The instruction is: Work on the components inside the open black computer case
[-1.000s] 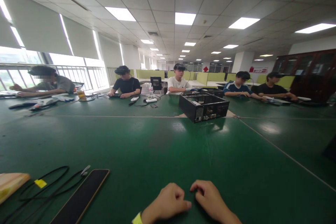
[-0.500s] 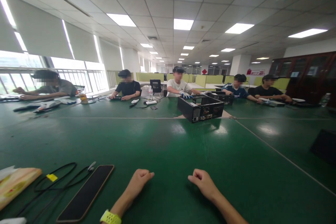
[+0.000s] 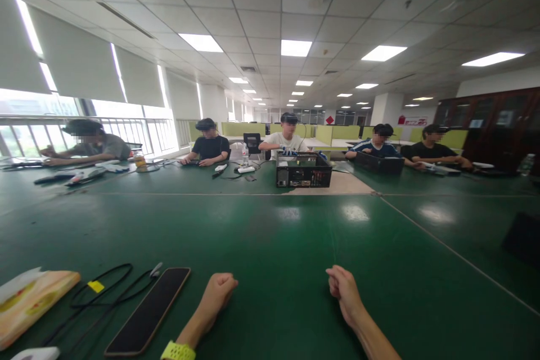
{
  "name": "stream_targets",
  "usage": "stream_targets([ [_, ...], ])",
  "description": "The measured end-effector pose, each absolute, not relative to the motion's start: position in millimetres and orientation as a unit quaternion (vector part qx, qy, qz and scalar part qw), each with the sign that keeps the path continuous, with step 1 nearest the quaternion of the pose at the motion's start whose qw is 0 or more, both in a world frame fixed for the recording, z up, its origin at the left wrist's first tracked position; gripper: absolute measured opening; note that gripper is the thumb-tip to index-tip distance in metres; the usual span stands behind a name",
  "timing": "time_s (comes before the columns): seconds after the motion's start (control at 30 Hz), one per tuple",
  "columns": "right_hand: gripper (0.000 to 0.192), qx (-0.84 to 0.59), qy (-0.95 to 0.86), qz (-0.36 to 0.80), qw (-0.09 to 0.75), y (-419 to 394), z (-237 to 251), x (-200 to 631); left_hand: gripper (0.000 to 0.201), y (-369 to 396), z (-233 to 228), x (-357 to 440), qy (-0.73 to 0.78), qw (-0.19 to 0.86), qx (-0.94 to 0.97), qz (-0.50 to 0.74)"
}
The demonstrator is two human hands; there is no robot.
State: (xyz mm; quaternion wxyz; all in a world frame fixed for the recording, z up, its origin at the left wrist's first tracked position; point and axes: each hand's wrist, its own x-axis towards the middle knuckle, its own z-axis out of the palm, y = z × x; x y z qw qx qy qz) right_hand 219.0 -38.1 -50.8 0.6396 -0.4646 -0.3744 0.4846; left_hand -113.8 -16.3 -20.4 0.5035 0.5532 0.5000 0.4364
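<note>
My left hand is closed in a fist just above or on the green table, with a yellow-green band on the wrist. Nothing shows in its fingers. Left of it lies a phone with a dark screen. My right hand is also closed, its fingers curled inward and no object visible in it. Bare tabletop separates the two hands. Whether either hand rests on the surface I cannot tell.
A black cable with a yellow tag and a patterned packet lie at the left. Across the table, a person in blue-and-white gloves handles an open black computer case. Several other people sit along the far side. A dark object stands at the right edge.
My right hand has moved right, and my left hand slightly left; both thumbs are now tucked in. The gloved person's computer case has turned and shifted left. The view has tilted slightly up.
</note>
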Motion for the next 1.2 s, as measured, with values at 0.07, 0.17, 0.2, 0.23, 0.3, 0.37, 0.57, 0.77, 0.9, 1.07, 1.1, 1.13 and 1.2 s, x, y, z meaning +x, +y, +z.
stream_targets([
  [0.07,0.044,-0.429,-0.354,0.499,0.665,-41.0,-46.5,220.9,0.04,-15.5,-20.0,-111.4,0.498,0.506,0.554,0.436],
  [0.17,0.046,-0.379,-0.33,0.526,0.686,-44.2,-42.8,222.3,0.042,-14.2,-20.9,-107.7,0.495,0.504,0.557,0.437],
  [0.2,0.046,-0.365,-0.323,0.536,0.69,-44.8,-42.6,222.5,0.042,-13.9,-21.5,-106.7,0.495,0.502,0.558,0.438],
  [0.23,0.047,-0.352,-0.317,0.544,0.692,-45.1,-42.8,222.6,0.042,-13.6,-22.2,-106.0,0.495,0.5,0.56,0.438],
  [0.3,0.046,-0.328,-0.307,0.561,0.695,-45.2,-43.9,222.8,0.042,-13.7,-22.9,-105.1,0.497,0.497,0.561,0.437],
  [0.37,0.045,-0.308,-0.297,0.576,0.697,-44.9,-45.1,223.2,0.041,-14.7,-22.4,-105.0,0.499,0.494,0.563,0.435],
  [0.57,0.045,-0.273,-0.275,0.606,0.695,-45.0,-45.6,225.6,0.038,-18.8,-17.4,-105.0,0.5,0.488,0.571,0.431],
  [0.77,0.053,-0.254,-0.255,0.626,0.692,-46.6,-42.2,226.8,0.04,-19.3,-18.0,-104.1,0.503,0.485,0.57,0.431],
  [0.9,0.054,-0.25,-0.25,0.63,0.691,-47.8,-40.3,226.9,0.042,-19.5,-18.3,-104.7,0.5,0.487,0.572,0.431],
  [1.07,0.053,-0.252,-0.251,0.63,0.69,-48.7,-40.4,227.3,0.042,-19.3,-18.3,-104.8,0.5,0.487,0.573,0.428],
  [1.1,0.052,-0.252,-0.251,0.63,0.69,-48.8,-40.6,227.4,0.042,-19.4,-18.2,-104.7,0.501,0.487,0.573,0.428],
  [1.13,0.052,-0.252,-0.252,0.63,0.69,-48.8,-40.7,227.5,0.042,-19.6,-18.1,-104.6,0.502,0.487,0.573,0.427],
  [1.2,0.051,-0.253,-0.253,0.629,0.69,-48.8,-40.8,227.7,0.043,-19.5,-18.3,-104.5,0.504,0.488,0.572,0.425],
])
